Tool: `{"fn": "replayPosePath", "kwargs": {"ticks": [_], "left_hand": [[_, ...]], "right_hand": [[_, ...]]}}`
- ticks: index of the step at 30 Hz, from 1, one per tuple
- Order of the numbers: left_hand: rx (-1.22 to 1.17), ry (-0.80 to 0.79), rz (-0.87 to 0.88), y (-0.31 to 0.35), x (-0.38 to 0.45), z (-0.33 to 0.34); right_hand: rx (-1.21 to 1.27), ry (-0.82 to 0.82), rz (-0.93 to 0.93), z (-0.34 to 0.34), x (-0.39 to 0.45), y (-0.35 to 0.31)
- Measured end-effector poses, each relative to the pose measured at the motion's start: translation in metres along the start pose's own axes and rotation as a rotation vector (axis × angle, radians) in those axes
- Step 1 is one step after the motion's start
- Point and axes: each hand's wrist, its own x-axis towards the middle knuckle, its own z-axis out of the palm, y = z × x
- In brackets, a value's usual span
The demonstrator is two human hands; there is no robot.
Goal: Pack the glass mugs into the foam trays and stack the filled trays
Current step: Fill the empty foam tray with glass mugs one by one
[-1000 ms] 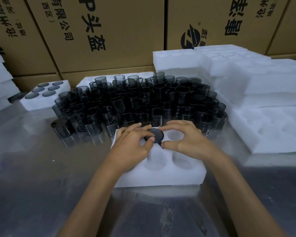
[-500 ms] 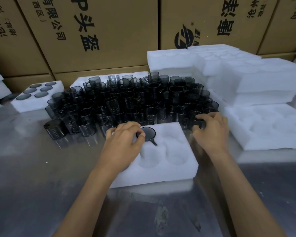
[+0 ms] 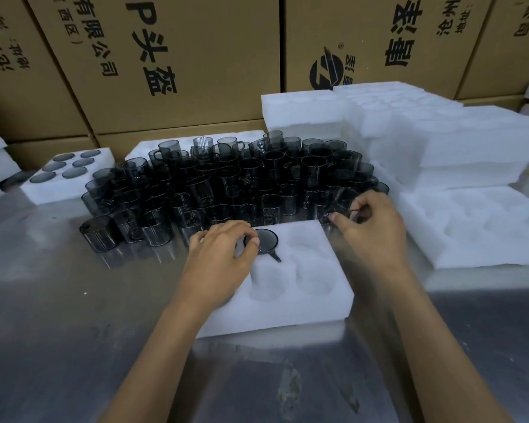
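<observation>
A white foam tray (image 3: 306, 303) lies in front of me on the steel table. One dark glass mug (image 3: 268, 241) sits upside down in its far middle pocket, handle toward me. My left hand (image 3: 219, 257) rests on the tray's far left part, thumb touching that mug's rim. A crowd of smoky glass mugs (image 3: 226, 184) stands behind the tray. My right hand (image 3: 370, 221) reaches into the crowd's near right corner, and its curled fingers grip a mug (image 3: 344, 206) there.
A filled foam tray (image 3: 64, 175) lies at the far left. Stacks of foam trays (image 3: 440, 141) rise at the back right, with one open tray (image 3: 477, 227) in front of them. One mug (image 3: 97, 238) stands upside down at the crowd's left corner. Cardboard boxes (image 3: 196, 56) wall off the back.
My right hand left the seated mug, moved right and back to the crowd's corner, and closed on a mug there. My left hand stayed on the tray.
</observation>
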Motion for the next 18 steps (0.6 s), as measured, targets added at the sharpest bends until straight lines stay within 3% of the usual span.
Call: {"fn": "replayPosePath", "kwargs": {"ticks": [2,5,8,11,18], "left_hand": [[-0.098,0.049,-0.004,0.004,0.000,-0.003],[-0.320,0.100,0.008,0.010,0.002,-0.008],[-0.504,0.023,0.082,0.019,0.006,-0.009],[-0.511,-0.005,0.117,0.023,0.013,-0.010],[-0.592,0.033,0.108,0.033,0.021,-0.001]], "right_hand": [[0.247,-0.043,-0.030,0.001,-0.004,-0.015],[0.497,-0.240,-0.097,0.004,-0.014,-0.035],[0.495,-0.421,-0.232,0.007,-0.023,-0.046],[0.521,-0.494,-0.296,0.008,-0.024,-0.050],[0.740,-0.573,-0.192,-0.006,-0.012,-0.041]]}}
